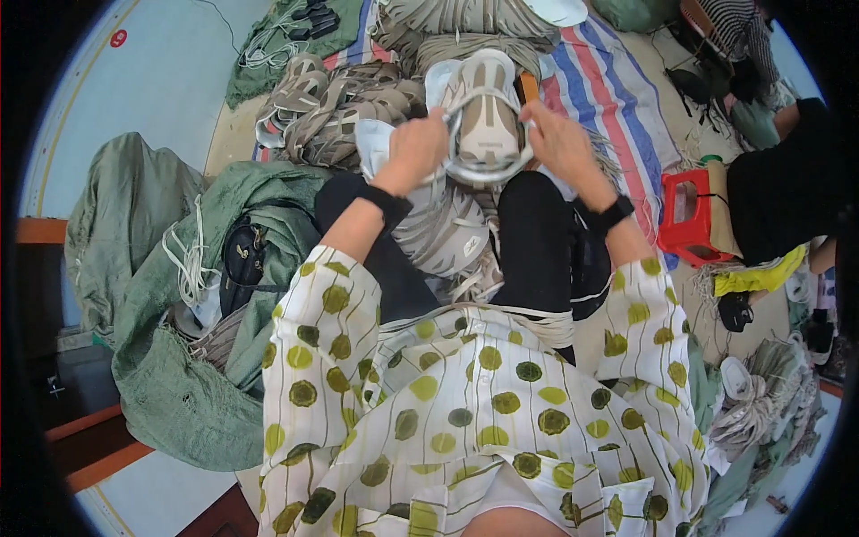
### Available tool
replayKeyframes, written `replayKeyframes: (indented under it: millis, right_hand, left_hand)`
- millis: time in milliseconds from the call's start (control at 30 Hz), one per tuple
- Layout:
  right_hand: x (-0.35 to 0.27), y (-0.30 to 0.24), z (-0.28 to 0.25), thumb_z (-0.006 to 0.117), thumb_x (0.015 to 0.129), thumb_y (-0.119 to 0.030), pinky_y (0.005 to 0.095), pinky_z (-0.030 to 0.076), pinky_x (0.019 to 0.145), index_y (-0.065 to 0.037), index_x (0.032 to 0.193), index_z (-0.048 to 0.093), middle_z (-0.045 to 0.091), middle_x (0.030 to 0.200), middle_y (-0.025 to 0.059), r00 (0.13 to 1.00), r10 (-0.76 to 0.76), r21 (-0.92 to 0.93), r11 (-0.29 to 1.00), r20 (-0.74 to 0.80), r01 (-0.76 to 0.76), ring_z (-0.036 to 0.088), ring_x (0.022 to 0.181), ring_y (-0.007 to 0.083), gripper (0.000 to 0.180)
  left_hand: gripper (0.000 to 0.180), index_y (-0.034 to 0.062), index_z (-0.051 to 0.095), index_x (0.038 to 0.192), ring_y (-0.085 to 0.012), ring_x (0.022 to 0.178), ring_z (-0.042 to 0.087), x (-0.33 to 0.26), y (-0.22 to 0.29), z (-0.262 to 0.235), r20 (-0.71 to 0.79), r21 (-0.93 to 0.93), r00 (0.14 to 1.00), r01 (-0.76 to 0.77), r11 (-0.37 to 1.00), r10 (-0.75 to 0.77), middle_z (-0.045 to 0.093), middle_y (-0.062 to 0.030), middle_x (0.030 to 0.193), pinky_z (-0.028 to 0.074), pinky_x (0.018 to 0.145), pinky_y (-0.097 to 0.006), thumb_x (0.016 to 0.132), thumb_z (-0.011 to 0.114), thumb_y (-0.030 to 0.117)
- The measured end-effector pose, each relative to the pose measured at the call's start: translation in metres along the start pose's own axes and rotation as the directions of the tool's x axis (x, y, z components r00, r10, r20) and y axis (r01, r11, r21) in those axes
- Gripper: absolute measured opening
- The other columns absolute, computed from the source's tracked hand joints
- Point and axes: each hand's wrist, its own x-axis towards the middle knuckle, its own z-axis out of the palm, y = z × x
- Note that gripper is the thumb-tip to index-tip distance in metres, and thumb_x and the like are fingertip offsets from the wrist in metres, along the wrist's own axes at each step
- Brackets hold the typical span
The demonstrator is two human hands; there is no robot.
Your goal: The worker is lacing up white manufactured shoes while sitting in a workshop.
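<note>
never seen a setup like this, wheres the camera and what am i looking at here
No machine here, just someone working bare-handed. A wide camera on their head looks down, so edges bend and their patterned shirt fills the bottom. The left hand and right hand are at either side of a tan-and-white shoe piece; what the fingers grip is unclear. Similar pieces are piled beyond the left hand. A striped sheet lies rightward, a green sack leftward.

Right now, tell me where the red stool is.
In the head view, the red stool is toward the right, beyond the right hand, just right of the striped sheet.
</note>
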Motion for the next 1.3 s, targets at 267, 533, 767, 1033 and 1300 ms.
replayKeyframes:
  millis: [267,533,767,1033,1300]
  right_hand:
    - [-0.032,-0.022,0.025,0.056,0.071,-0.005,0.0439,0.034,0.087,-0.012,0.105,0.054,0.052,0.109,0.0076,0.920,-0.368,-0.178,0.922,-0.137,0.343,0.044,0.109,0.0272,0.036]
    - [-0.056,-0.027,0.038,0.054,0.070,-0.004,0.0419,0.032,0.093,-0.012,0.097,0.060,0.056,0.105,0.0042,0.924,-0.370,-0.138,0.924,-0.099,0.356,0.039,0.116,0.0308,0.029]
    - [-0.054,-0.005,0.038,0.050,0.070,-0.002,0.0451,0.036,0.093,-0.011,0.099,0.060,0.060,0.100,0.0090,0.910,-0.336,0.179,0.906,-0.244,0.383,0.050,0.105,0.0316,0.031]
    - [-0.137,0.001,-0.036,0.056,0.079,-0.020,0.0295,0.046,0.069,-0.002,0.089,0.062,0.062,0.080,0.0130,0.910,-0.138,0.581,0.804,0.390,-0.127,0.060,0.074,0.0219,0.021]
    - [-0.207,-0.030,-0.032,0.055,0.069,-0.023,0.0375,0.041,0.069,-0.011,0.072,0.060,0.052,0.081,0.0086,0.895,-0.178,0.034,0.983,0.409,0.179,0.049,0.081,0.0252,0.013]
  left_hand:
    - [0.024,0.0031,0.041,0.102,-0.0370,0.054,0.057,-0.018,0.007,-0.002,-0.078,-0.079,0.994,-0.083,0.993,0.077,0.057,-0.0186,0.059,0.043,0.049,-0.048,0.082,0.046,0.015]
    - [0.038,0.0061,0.036,0.119,-0.0418,0.069,0.056,-0.037,0.005,-0.005,0.030,-0.264,0.999,0.025,0.964,-0.018,0.059,-0.0234,0.074,0.042,0.061,-0.049,0.084,0.047,0.016]
    - [0.044,0.0056,0.031,0.124,-0.0386,0.065,0.057,-0.023,-0.013,0.013,0.127,-0.244,0.990,-0.035,0.969,0.068,0.058,-0.0223,0.078,0.043,0.056,-0.046,0.086,0.047,0.021]
    - [0.032,0.0046,0.052,0.105,-0.0330,0.086,0.053,-0.070,0.056,-0.020,-0.291,-0.263,0.915,-0.356,0.897,0.278,0.055,-0.0154,0.092,0.043,0.073,-0.038,0.073,0.058,0.004]
    - [0.018,0.0074,0.053,0.087,-0.0325,0.072,0.057,-0.155,0.103,0.012,0.406,-0.585,0.811,-0.124,0.802,0.421,0.058,-0.0138,0.077,0.046,0.062,-0.041,0.076,0.055,0.021]
